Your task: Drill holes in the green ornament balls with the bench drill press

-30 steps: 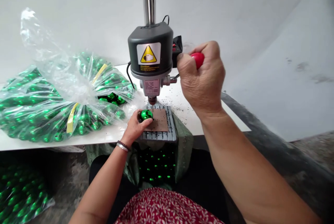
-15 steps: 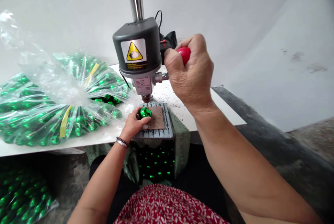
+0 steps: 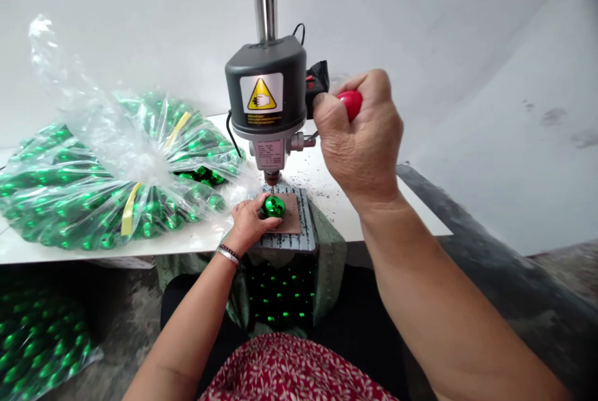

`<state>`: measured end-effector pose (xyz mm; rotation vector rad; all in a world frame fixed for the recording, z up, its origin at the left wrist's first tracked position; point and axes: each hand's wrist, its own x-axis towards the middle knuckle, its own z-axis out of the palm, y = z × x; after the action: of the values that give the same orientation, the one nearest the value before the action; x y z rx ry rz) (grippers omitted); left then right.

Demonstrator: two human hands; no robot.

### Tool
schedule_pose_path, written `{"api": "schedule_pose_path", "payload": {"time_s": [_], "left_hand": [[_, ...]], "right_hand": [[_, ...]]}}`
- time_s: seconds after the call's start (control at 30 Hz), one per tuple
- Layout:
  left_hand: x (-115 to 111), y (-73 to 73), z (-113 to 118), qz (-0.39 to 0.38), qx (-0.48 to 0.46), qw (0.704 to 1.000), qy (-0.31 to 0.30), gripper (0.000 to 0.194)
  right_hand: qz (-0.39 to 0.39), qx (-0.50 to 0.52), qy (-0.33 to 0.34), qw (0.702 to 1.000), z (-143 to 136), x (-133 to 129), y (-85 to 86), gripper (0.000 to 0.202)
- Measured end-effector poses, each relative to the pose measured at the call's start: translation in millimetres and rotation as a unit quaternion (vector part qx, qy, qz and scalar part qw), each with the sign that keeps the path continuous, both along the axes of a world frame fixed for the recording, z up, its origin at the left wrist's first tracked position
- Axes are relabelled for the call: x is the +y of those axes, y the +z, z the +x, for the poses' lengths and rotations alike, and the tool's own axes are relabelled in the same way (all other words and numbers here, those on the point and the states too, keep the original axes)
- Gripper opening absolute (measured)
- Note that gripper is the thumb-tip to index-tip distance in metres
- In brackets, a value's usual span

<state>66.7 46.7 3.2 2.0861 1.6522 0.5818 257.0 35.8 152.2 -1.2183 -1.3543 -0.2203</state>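
Pinching a green ball (image 3: 273, 206) beneath the drill bit (image 3: 273, 190), with the right grip (image 3: 362, 133) wrapped round a red knob (image 3: 349, 104).

The left grip (image 3: 248, 220) is closed on the ball, over a brown board (image 3: 292, 220) by the tabletop's (image 3: 348, 217) near edge; whether the bit touches it, I cannot tell. Off-centre pressure could make the smooth, round ball roll or skid, and with the left grip so near, the bit could nick it; pressing too hard might crack the ball. Dark crumbs (image 3: 317, 184) litter the tabletop behind the metal base (image 3: 306, 236). A clear bag of green balls (image 3: 144, 170) covers the left part, reaching towards the near edge; a pale wall (image 3: 448, 46) stands beyond the far edge, and more green balls (image 3: 42, 339) lie bagged below the near edge.
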Motion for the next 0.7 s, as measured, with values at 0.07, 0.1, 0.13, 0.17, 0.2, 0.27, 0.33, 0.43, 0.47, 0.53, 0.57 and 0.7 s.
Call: {"api": "schedule_pose_path", "payload": {"time_s": [0.07,0.1,0.13,0.17,0.2,0.27,0.33,0.43,0.47,0.53,0.57,0.7], "left_hand": [[-1,-1.3,1,-0.001,-0.006,1.000,0.002,0.062],[-1,-1.4,2,-0.002,-0.010,1.000,0.002,0.062],[-2,-1.2,2,-0.003,-0.014,1.000,0.002,0.062],[-2,-0.8,3,-0.005,-0.019,1.000,0.003,0.062],[-2,-0.3,3,-0.006,-0.023,1.000,0.004,0.064],[-1,0.5,4,-0.009,-0.030,0.999,0.005,0.066],[0,0.8,4,-0.017,-0.032,0.999,-0.001,0.067],[3,-0.5,3,-0.024,-0.035,0.999,-0.014,0.068],[4,-1.4,3,-0.022,-0.038,0.999,-0.018,0.067],[5,-3.6,2,-0.016,-0.043,0.999,-0.022,0.065],[5,-4.7,2,-0.014,-0.044,0.999,-0.024,0.064],[6,-8.0,2,-0.013,-0.044,0.999,-0.024,0.066]], "right_hand": [[0.010,0.006,0.000,1.000,0,0,-0.7,0.026],[0.016,0.008,0.000,1.000,0,-1,-0.8,0.026],[0.021,0.009,0.000,1.000,1,-2,-0.6,0.026],[0.024,0.009,-0.002,1.000,1,-3,-0.3,0.027],[0.026,0.009,-0.005,1.000,0,-4,0.0,0.027],[0.024,0.014,-0.017,0.999,-1,-6,0.4,0.026],[0.024,0.024,-0.027,0.999,-3,-9,0.0,0.024],[0.032,0.037,-0.028,0.998,-6,-12,-1.7,0.022],[0.038,0.038,-0.028,0.998,-6,-13,-2.4,0.022],[0.048,0.039,-0.030,0.998,-8,-15,-3.8,0.022],[0.052,0.039,-0.032,0.997,-8,-16,-4.4,0.022],[0.048,0.047,-0.042,0.997,-8,-21,-6.9,0.020]]}}
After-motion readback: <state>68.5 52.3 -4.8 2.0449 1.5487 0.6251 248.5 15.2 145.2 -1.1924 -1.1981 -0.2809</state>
